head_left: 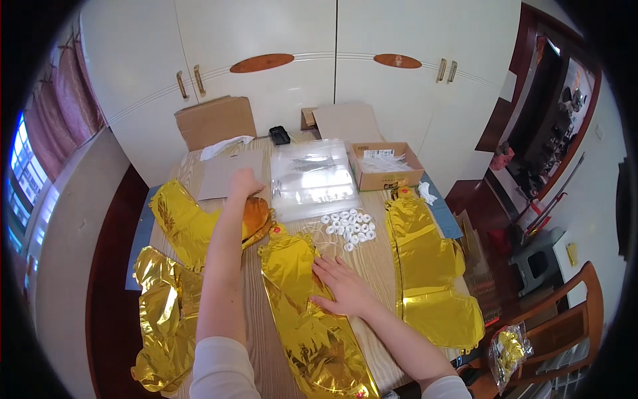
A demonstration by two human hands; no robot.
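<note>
Along our table lie a middle foil, gold, and a back-left foil. Our right hand rests fingers-spread on the middle foil; our left hand curls near the back-left foil, holding what we cannot tell. White rings lie right.

From a person's head, the left of two side-by-side fisheye cameras is peering forward and down at close range over both hands and the wooden tabletop, with white cabinet doors closing off the background.
</note>
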